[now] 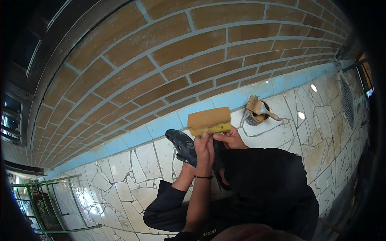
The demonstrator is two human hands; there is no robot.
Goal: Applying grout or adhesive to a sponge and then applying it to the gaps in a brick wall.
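Observation:
Between my hands is a rectangular yellow sponge, its upper face coated in brown that matches the wall's bricks. My left hand pinches its near edge with the fingertips; a dark beaded bracelet circles that wrist. At the sponge's right end my right hand grips it with thumb and fingers. Some of those fingers are hidden under it. To the right of the sponge stands a small paint can with brown inside. A wide paintbrush rests across its top, the bristles stained brown.
Ahead rises a wall of brown brick shapes with pale joints, above a light blue skirting. The floor is pale irregular stone. My black shoe is beside my left hand. A green metal frame stands at the far left.

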